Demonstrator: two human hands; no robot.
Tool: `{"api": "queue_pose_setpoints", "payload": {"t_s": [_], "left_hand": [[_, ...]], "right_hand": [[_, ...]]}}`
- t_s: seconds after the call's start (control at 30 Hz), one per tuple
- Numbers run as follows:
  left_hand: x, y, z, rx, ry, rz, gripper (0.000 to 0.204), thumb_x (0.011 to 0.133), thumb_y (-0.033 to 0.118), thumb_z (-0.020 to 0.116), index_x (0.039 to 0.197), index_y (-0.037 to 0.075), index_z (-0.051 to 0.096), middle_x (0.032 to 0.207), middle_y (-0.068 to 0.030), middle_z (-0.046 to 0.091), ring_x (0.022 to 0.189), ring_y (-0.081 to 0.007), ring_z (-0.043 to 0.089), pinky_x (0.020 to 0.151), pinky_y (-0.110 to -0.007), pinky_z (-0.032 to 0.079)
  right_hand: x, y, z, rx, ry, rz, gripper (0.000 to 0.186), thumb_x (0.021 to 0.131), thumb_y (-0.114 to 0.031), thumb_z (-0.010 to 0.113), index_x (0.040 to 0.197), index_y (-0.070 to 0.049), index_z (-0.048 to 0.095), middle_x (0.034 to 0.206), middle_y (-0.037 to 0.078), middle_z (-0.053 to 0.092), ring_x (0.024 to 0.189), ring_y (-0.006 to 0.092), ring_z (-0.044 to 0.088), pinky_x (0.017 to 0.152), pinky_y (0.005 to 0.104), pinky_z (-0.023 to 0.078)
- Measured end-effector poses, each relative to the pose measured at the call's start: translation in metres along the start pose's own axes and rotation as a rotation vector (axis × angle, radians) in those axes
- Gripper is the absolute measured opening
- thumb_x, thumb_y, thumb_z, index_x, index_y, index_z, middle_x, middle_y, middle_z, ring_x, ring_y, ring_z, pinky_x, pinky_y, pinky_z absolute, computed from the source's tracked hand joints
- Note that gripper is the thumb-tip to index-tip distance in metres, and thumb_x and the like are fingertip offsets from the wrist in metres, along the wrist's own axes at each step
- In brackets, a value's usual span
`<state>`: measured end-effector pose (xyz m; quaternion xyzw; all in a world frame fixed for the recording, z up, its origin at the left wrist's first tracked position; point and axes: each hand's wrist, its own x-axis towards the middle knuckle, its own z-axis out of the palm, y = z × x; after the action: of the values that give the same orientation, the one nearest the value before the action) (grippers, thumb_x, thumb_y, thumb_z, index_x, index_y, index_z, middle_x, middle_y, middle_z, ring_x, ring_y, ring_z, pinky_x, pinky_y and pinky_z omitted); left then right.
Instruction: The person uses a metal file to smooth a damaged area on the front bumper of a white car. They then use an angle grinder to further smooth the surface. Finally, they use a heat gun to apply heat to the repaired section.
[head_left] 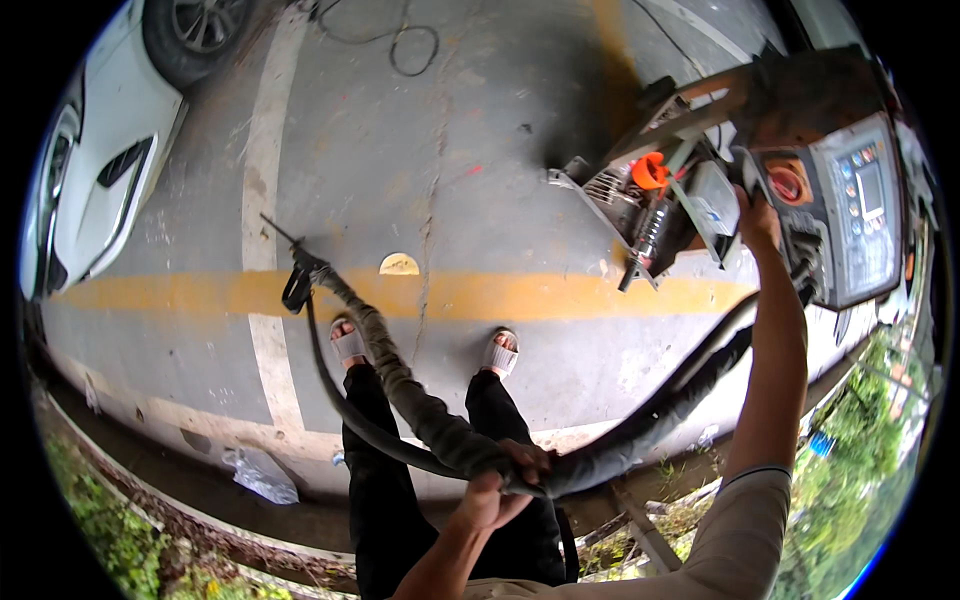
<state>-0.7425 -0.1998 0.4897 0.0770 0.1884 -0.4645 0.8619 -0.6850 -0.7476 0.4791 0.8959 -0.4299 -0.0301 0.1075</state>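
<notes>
My left hand [505, 488] is closed round a thick cloth-wrapped hose [405, 390] and the smooth black cable beside it, in front of my thighs. The hose's far end hangs out to the left and carries a black gun-shaped torch [304, 270] with a long thin tip, off the floor. From my hand the bundle sags right and rises to a machine [820, 130] with a control panel [865, 195] and a red round knob. My right arm reaches to this machine, and my right hand [758, 218] grips a grey handle at its side, its fingers partly hidden.
A metal tray [605, 215] on the machine holds an orange ring-shaped part [649, 171], a dark bottle [652, 232] and metal pieces. A white car [110, 170] stands at the left. Cable [412, 50] lies on the grey floor ahead. Behind my feet run a curb and plants [110, 530].
</notes>
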Motion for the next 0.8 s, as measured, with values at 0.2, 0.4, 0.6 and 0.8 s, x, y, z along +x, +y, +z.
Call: {"api": "queue_pose_setpoints", "payload": {"t_s": [0.2,0.4,0.6,0.8], "left_hand": [[-0.014,-0.011,-0.020,-0.250,-0.011,0.000,0.050,0.076,0.047,0.073,0.102,0.007,0.057,0.087,-0.0031,0.059,0.101,-0.0179,0.050,0.091,-0.035,0.040],[-0.030,0.037,0.005,-0.196,-0.023,0.002,0.049,0.076,0.050,0.071,0.101,0.009,0.060,0.083,-0.0017,0.061,0.094,-0.0185,0.052,0.104,-0.040,0.031],[-0.059,0.137,0.056,-0.025,0.028,-0.025,0.044,0.074,0.049,0.070,0.094,0.011,0.061,0.073,-0.0003,0.058,0.089,-0.0192,0.051,0.106,-0.041,0.027],[-0.073,0.245,0.086,0.137,-0.165,-0.047,0.048,0.075,0.049,0.069,0.096,0.007,0.061,0.077,-0.0056,0.062,0.086,-0.0230,0.053,0.102,-0.044,0.028]], "right_hand": [[-0.007,-0.009,-0.012,0.007,0.075,-0.057,0.062,0.086,-0.063,0.044,0.107,-0.006,0.061,0.095,0.029,0.062,0.093,0.0473,0.058,0.080,0.0528,0.046],[-0.025,-0.034,-0.030,0.003,0.065,-0.041,0.059,0.087,-0.060,0.045,0.108,-0.006,0.059,0.097,0.028,0.062,0.094,0.0464,0.058,0.081,0.0530,0.045],[-0.047,-0.098,-0.080,-0.001,0.121,-0.062,0.054,0.087,-0.057,0.049,0.092,-0.004,0.061,0.082,0.027,0.063,0.081,0.0460,0.060,0.071,0.0529,0.047],[-0.058,-0.176,-0.137,-0.099,0.123,-0.006,0.051,0.086,-0.054,0.053,0.090,-0.004,0.062,0.082,0.023,0.064,0.080,0.0439,0.061,0.071,0.0512,0.049]]}}
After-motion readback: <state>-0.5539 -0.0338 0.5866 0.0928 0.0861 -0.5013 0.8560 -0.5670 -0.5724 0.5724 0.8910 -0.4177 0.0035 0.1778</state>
